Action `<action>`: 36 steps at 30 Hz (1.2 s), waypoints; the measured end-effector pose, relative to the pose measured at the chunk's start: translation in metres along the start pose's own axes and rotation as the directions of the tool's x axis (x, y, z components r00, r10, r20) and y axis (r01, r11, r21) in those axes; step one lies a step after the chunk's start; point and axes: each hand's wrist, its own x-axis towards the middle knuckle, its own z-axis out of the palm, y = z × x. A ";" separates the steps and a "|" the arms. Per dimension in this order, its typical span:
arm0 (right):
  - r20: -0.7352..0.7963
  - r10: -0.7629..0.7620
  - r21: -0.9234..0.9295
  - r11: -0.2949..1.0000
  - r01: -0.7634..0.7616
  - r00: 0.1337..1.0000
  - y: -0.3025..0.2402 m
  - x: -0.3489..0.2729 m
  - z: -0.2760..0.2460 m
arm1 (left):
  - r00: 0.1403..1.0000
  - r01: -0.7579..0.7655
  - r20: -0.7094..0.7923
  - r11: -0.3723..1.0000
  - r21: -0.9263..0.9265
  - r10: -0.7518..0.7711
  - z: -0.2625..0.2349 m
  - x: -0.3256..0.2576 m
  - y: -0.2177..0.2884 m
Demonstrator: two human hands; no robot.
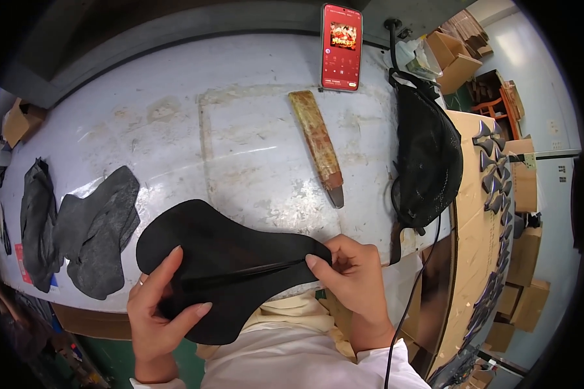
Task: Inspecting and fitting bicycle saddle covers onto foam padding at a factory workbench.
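A black bicycle saddle cover [230, 246] with a long slit-like groove down its middle is held over the table's near edge. My left hand [157, 305] grips its wide end, thumb and fingers spread across the surface. At the narrow nose on the right, my right hand [355, 275] pinches the edge between thumb and fingers. Dark grey saddle-shaped material pieces [100, 230] lie crumpled on the left of the table. Beyond the cover rests a flat-bladed tool [315, 136] with a worn, tape-wrapped handle.
A phone [342, 48] with a red screen stands at the table's [253, 149] back. On the right sits a bulky black mesh-covered object [428, 152]; a black cable runs down near it. Farther right, a cardboard-topped surface [470, 214] carries several dark saddle-like parts, with cardboard boxes [525, 256] beyond.
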 end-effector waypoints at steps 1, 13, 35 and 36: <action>0.000 0.010 0.008 1.000 -0.010 1.000 0.000 0.001 0.001 | 1.000 0.014 -0.011 1.000 -0.004 -0.014 0.000 0.001 -0.001; 0.023 0.080 -0.001 0.997 -0.080 0.997 0.000 -0.002 0.004 | 0.998 0.061 -0.014 0.998 0.003 -0.061 -0.007 -0.001 -0.003; 0.111 0.109 -0.017 0.994 -0.107 0.988 -0.017 -0.008 0.003 | 0.984 0.151 0.029 0.912 0.382 -0.175 -0.031 -0.030 0.009; 0.125 0.138 0.025 0.990 -0.142 0.983 -0.027 -0.012 0.005 | 0.972 0.210 0.031 0.913 0.350 -0.235 -0.029 -0.034 0.017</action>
